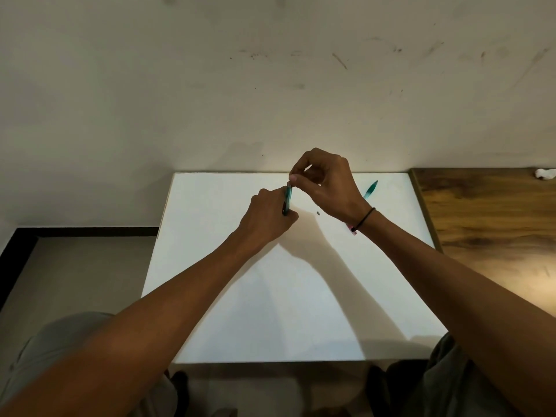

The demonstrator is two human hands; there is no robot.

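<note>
Now the green pen [288, 200] is gripped by the left hand [267, 218] above the surface [270, 296], and its top is pinched by the right hand [326, 185], likely to be opened. Next, a careful twist seems needed.

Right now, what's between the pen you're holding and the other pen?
Head view: the right hand, pinching the top of the held pen, plus a small grey bit on the table.

White table [210, 296] beside wooden desk [487, 212], crumpled white wad [545, 173] on the latter
</note>
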